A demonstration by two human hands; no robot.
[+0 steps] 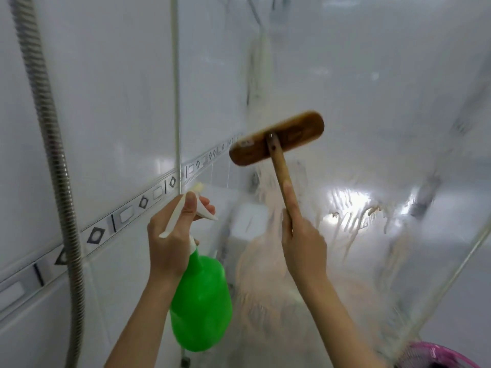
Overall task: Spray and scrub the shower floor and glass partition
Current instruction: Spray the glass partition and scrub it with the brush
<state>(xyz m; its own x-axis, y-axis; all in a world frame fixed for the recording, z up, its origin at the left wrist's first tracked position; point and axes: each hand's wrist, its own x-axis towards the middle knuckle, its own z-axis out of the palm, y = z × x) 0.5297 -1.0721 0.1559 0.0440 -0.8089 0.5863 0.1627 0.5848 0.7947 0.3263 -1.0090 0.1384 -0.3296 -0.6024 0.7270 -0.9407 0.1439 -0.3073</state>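
Glass dominates our view: the wet, streaked glass partition (372, 107) fills the upper right of the shower stall, and everything else is placed against it. Left of the partition runs the white tiled wall (111, 83) with its patterned border strip, and further left still hangs the ribbed metal shower hose (54, 160). Against the partition's lower middle we press a wooden-backed scrub brush (277, 138), its head tilted and its bristles turned to the pane; whether they touch is blurred. Our right hand (303, 243) is wrapped around the brush handle below the head, forefinger laid straight along the shaft. Just left of the partition's foot, our left hand (170, 235) is closed on the neck of a green spray bottle (202, 301), fingers curled over the white trigger, nozzle aimed toward the pane. At the partition's bottom right corner sits the rim of a pink basket (438, 354). The shower floor is hardly in view from here. We judge the glass to be mid-scrub, with runs of suds showing low down. To do it well, we should keep the head flat, work in overlapping strokes from the top downward, and wet each dry patch before brushing.
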